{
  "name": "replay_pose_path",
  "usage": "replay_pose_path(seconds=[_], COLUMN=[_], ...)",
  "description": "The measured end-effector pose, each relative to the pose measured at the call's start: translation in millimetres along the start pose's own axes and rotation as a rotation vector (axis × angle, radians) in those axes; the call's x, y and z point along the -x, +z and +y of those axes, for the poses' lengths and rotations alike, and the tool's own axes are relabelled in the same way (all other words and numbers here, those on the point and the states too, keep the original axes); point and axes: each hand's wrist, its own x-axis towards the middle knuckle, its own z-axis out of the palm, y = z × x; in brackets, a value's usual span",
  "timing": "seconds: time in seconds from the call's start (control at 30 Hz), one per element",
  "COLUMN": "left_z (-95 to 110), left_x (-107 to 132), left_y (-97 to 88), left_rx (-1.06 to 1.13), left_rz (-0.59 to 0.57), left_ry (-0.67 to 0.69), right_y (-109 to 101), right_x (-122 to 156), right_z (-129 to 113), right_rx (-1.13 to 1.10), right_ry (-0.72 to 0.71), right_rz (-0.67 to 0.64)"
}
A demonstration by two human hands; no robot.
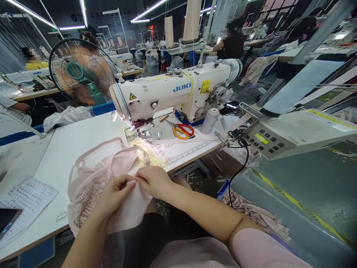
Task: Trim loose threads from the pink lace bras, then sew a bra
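Note:
Both hands pinch the edge of a pale pink garment [131,212] with straps, just off the front edge of the sewing table. My left hand [118,191] has thumb and fingers closed on the fabric. Close beside it, my right hand [153,180] grips the same edge, its fingertips almost meeting the left ones. Part of the garment, with lacy, gathered cloth, lies heaped on the table to the left, and one part hangs toward my lap. A strap runs up toward the lit needle area of the white sewing machine [164,93].
Red-and-orange-handled scissors [181,131] and a thread cone [210,121] lie by the machine. A control box [267,139] juts in at right above a grey bin [251,208] holding fabric strips. Paper [30,204] and a phone [8,221] rest at left. A fan [83,72] stands behind.

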Motion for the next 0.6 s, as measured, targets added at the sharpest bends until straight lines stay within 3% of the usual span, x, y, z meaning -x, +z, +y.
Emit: replay_pose_path(seconds=[0.07,0.13,0.2,0.27,0.3,0.37,0.43,0.5,0.6], left_z=[-2.0,-4.3,-6.0,-6.7,-6.7,-6.2,-4.9,-2.1,6.7], left_x=[0.4,0.6,0.1,-0.8,-1.3,-1.6,0.0,4.2,14.3], left_y=[-1.3,-2.9,-4.5,-5.4,-5.4,-4.5,-2.6,-0.8,-0.3], left_rx=[0.04,0.073,0.1,0.119,0.126,0.136,0.122,0.016,-0.341], left_rz=[0.011,0.029,0.04,0.047,0.051,0.052,0.052,0.091,0.202], left_ry=[-0.024,-0.049,-0.065,-0.071,-0.07,-0.068,-0.044,0.044,0.32], right_y=[-7.6,-25.2,-46.2,-60.7,-62.9,-55.4,-36.5,-15.7,0.4], right_x=[7.0,21.1,35.9,45.5,47.4,45.5,38.4,29.8,19.4], right_z=[4.5,14.5,27.8,39.9,44.0,46.6,42.2,33.6,19.8], right_rx=[-0.299,-0.683,-0.929,-0.953,-0.905,-0.753,-0.62,-0.583,-0.557], right_ry=[0.022,0.088,0.099,0.014,-0.001,0.105,0.305,0.404,0.244], right_rz=[0.056,-0.015,-0.283,-0.59,-0.666,-0.582,-0.314,-0.102,0.023])
